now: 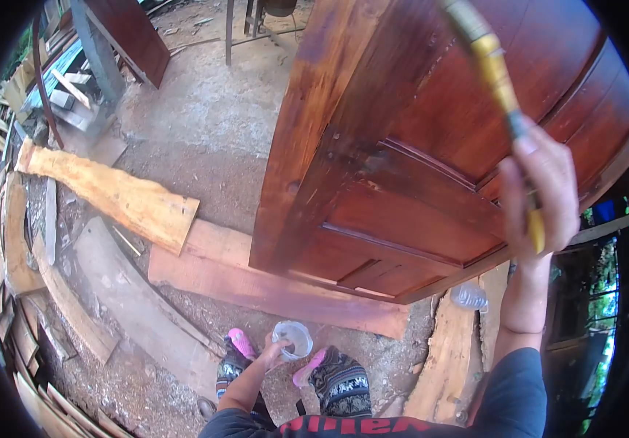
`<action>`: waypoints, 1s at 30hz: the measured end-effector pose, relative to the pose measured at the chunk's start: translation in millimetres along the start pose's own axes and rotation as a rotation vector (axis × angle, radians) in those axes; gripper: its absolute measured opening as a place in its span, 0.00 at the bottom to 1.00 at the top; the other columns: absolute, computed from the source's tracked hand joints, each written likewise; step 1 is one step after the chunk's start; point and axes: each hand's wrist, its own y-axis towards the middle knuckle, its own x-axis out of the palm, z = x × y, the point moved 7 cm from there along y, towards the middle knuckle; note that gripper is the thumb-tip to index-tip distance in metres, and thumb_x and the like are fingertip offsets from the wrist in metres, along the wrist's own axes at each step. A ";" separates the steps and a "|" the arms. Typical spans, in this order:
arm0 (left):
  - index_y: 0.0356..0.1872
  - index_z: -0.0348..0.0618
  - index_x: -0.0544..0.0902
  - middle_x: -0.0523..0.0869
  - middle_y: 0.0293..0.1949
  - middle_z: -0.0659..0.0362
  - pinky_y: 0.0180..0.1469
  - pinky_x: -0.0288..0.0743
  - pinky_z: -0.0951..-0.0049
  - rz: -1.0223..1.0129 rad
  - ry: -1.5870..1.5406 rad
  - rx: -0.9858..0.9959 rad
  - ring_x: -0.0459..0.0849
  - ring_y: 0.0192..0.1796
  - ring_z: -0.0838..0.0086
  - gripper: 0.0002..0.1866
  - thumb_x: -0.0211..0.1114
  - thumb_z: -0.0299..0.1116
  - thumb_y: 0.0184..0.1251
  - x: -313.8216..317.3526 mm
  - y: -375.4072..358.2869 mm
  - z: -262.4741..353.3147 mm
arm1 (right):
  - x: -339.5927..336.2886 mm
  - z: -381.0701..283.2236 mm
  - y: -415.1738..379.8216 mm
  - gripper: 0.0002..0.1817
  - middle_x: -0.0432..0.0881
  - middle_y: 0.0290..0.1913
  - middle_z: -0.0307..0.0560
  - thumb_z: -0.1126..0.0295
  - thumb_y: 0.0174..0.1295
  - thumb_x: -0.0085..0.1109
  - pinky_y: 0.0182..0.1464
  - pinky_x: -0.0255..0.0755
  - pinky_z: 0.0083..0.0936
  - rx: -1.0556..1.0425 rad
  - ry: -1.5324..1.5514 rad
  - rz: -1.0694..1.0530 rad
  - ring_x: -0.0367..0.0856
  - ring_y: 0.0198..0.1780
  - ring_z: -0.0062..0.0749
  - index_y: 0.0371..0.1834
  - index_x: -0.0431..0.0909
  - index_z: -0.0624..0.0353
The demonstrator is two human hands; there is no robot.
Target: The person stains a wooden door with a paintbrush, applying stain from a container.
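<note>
A yellow-handled paintbrush (491,66) is gripped in my right hand (544,182), raised before the upper part of a reddish-brown panelled wooden door (417,204). Its bristle end points up and left, overlapping the door in this view. The door's edge and lower rail have a glossy, stained look. Low down between my feet, my left hand (274,350) holds a clear plastic container (296,337) by its rim. Some of that hand's fingers are hidden behind the container.
Under the door lies a pinkish plank (278,288). A rough yellow board (121,191) lies to the left, near more grey planks (136,292). A clear plastic bottle (469,297) rests on a board (446,350) at right. Another dark red panel (132,36) leans by a post.
</note>
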 end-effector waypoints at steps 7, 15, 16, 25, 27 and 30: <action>0.72 0.65 0.52 0.62 0.72 0.55 0.61 0.67 0.34 -0.081 -0.169 0.020 0.65 0.72 0.51 0.46 0.73 0.41 0.56 -20.7 -122.6 -10.3 | 6.4 -26.7 35.1 0.16 0.83 0.38 0.52 0.84 0.56 0.70 0.37 0.79 0.28 0.164 0.201 -0.075 0.84 0.36 0.38 0.47 0.78 0.63; 0.72 0.60 0.62 0.70 0.69 0.56 0.61 0.64 0.43 -0.113 -0.237 0.050 0.70 0.69 0.56 0.38 0.65 0.53 0.61 -87.7 -218.3 12.5 | 41.4 -74.9 47.5 0.08 0.76 0.33 0.39 0.69 0.60 0.64 0.37 0.76 0.33 0.013 0.395 -0.869 0.82 0.36 0.32 0.41 0.76 0.52; 0.70 0.59 0.67 0.74 0.66 0.56 0.60 0.65 0.47 -0.101 -0.289 0.052 0.73 0.67 0.59 0.36 0.63 0.56 0.61 -99.9 -219.2 13.3 | 31.2 -39.0 88.4 0.12 0.78 0.37 0.41 0.70 0.59 0.67 0.37 0.75 0.33 0.069 0.265 -0.661 0.81 0.36 0.35 0.45 0.78 0.53; 0.66 0.60 0.71 0.78 0.63 0.60 0.54 0.65 0.53 -0.071 -0.364 0.145 0.76 0.62 0.62 0.35 0.63 0.60 0.58 -145.2 -263.1 62.8 | 31.3 -47.6 138.4 0.08 0.73 0.33 0.45 0.69 0.63 0.64 0.36 0.70 0.41 0.362 0.167 -0.523 0.75 0.35 0.41 0.35 0.74 0.55; 0.67 0.59 0.70 0.78 0.63 0.60 0.53 0.66 0.54 -0.065 -0.351 0.182 0.77 0.62 0.63 0.36 0.63 0.60 0.57 -140.6 -280.1 80.5 | 66.3 -122.2 66.4 0.10 0.80 0.46 0.51 0.64 0.64 0.62 0.40 0.76 0.46 0.283 0.566 -0.957 0.82 0.40 0.44 0.33 0.72 0.56; 0.68 0.58 0.69 0.78 0.64 0.58 0.55 0.67 0.52 -0.077 -0.344 0.197 0.77 0.62 0.60 0.38 0.64 0.60 0.57 -141.4 -284.6 87.2 | 70.8 -143.3 41.2 0.10 0.77 0.66 0.51 0.63 0.63 0.64 0.47 0.79 0.45 0.216 0.736 -1.115 0.85 0.47 0.49 0.43 0.83 0.54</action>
